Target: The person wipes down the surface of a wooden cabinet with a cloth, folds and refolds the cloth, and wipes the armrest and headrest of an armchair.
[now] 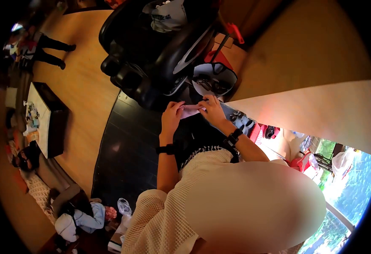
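Between my two hands a small pale pink cloth-like item (190,111) is stretched out. My left hand (173,114) pinches one end of it, fingers closed. The other end is in the closed fingers of my right hand (211,111). Both wrists wear black bands. Just beyond my hands stands a round bin (230,77) with dark things inside. Black cloth lies below the pink item, over my lap or legs.
A black massage chair (143,55) carrying a white bag (168,17) stands ahead. To the left are a low table (45,122) with small items and a standing person (39,46). Shoes (244,122) lie at the right, near a pale panel (312,110).
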